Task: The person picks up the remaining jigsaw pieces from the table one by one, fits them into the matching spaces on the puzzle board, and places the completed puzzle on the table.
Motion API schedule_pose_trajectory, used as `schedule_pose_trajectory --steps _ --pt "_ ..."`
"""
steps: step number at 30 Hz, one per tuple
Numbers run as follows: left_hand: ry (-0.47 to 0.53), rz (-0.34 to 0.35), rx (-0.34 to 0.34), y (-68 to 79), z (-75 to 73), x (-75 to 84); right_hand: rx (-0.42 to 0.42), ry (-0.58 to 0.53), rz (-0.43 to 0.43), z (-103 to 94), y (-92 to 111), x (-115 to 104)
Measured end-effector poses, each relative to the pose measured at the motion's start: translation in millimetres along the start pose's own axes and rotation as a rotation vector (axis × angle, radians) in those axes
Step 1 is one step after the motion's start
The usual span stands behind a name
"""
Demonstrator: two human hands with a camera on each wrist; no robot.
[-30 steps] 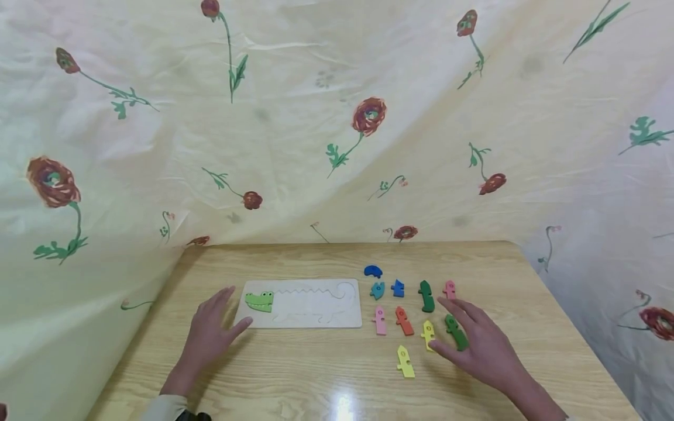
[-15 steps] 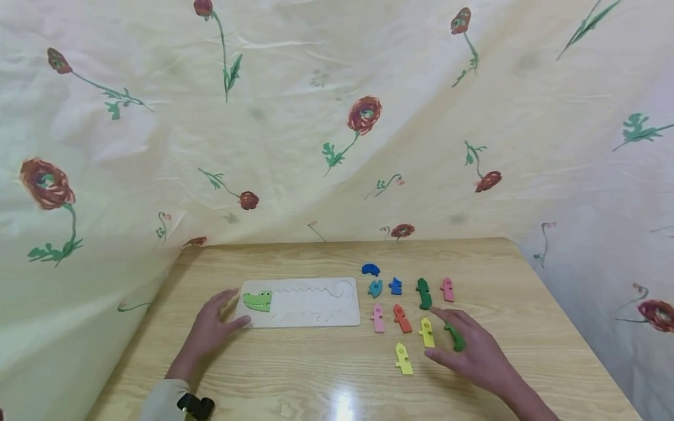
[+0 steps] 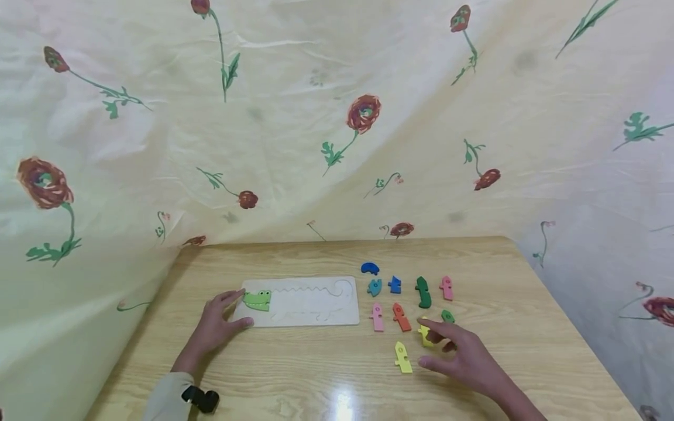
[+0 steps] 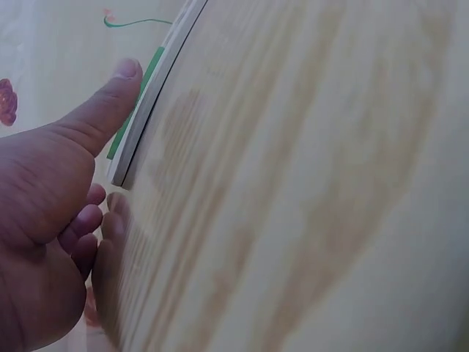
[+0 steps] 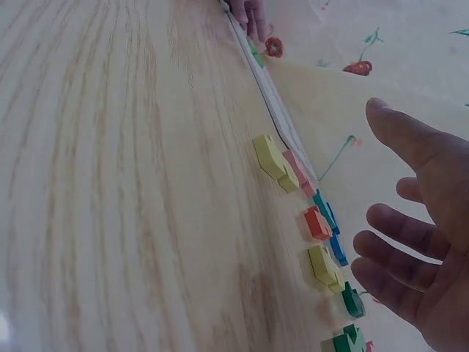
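Note:
My left hand (image 3: 216, 321) rests at the left end of a pale wooden puzzle board (image 3: 310, 313), thumb at the near edge and a fingertip by the far corner. A green crocodile-head piece (image 3: 258, 302) lies at that end of the board; the board's other outlines hold no pieces. Fingers spread, my right hand (image 3: 463, 359) hovers over the loose pieces with nothing in it. Beneath its fingers is a yellow puzzle piece (image 5: 325, 268), partly hidden in the head view. Another yellow piece (image 3: 402, 358) lies left of the thumb, and a green piece (image 3: 447, 316) is mostly covered by the hand.
More puzzle pieces lie right of the board: a red piece (image 3: 401, 317), a pink piece (image 3: 377, 317), a dark green piece (image 3: 423, 292), a second pink piece (image 3: 446, 288), a teal piece (image 3: 374, 287) and two blue ones. Floral cloth (image 3: 284, 146) hangs around the wooden table (image 3: 295, 374).
My right hand has shifted left and lower over the yellow piece, uncovering the far pink piece and covering more of the green one. My left hand has moved slightly right, onto the board's end.

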State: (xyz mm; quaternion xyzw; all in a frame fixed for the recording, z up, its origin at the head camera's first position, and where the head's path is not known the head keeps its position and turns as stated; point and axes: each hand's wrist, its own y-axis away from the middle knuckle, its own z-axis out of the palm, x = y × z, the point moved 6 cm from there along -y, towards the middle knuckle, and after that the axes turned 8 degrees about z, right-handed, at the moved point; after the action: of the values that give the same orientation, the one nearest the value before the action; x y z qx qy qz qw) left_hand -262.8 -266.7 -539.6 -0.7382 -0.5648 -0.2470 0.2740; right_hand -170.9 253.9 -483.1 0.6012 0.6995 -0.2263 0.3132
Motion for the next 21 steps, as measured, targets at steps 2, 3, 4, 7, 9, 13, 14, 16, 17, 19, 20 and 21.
schedule_pose_trajectory --steps 2,3,4,7,9,13,14,16,17,19,20,21 --pt "-0.019 0.016 -0.002 -0.6 1.1 -0.7 -0.023 -0.023 -0.009 3.1 -0.5 1.3" --pt "-0.024 0.022 -0.003 -0.7 1.6 -1.0 -0.035 -0.033 -0.011 4.7 -0.8 2.0" --pt "-0.028 0.026 -0.003 -0.7 1.9 -1.3 -0.047 -0.043 -0.013 6.4 -1.3 2.7" --pt "-0.033 0.032 -0.004 -0.4 2.8 -2.1 -0.079 -0.076 -0.023 12.1 -2.5 5.1" --pt "-0.034 0.032 -0.004 -0.2 3.3 -2.6 -0.101 -0.087 -0.034 16.6 -3.4 6.8" --pt "-0.036 0.029 -0.009 -0.2 4.7 -3.2 -0.147 -0.116 -0.048 25.9 -3.7 11.0" --pt "-0.039 0.028 -0.011 -0.3 5.1 -3.3 -0.154 -0.118 -0.042 27.8 -3.6 12.2" --pt "-0.035 0.025 -0.012 -0.7 5.5 -3.4 -0.166 -0.126 -0.025 31.3 -3.2 14.0" --pt "-0.035 0.025 -0.012 -0.8 5.7 -3.2 -0.165 -0.125 -0.019 32.5 -3.2 14.6" --pt "-0.031 0.027 -0.009 -0.8 5.8 -2.6 -0.161 -0.125 -0.010 34.8 -3.4 15.0" --pt "-0.030 0.029 -0.007 -0.8 5.9 -2.5 -0.159 -0.122 -0.007 36.0 -3.8 15.2" --pt "-0.029 0.031 -0.005 -0.9 5.8 -2.3 -0.159 -0.121 -0.008 37.2 -3.9 15.3"
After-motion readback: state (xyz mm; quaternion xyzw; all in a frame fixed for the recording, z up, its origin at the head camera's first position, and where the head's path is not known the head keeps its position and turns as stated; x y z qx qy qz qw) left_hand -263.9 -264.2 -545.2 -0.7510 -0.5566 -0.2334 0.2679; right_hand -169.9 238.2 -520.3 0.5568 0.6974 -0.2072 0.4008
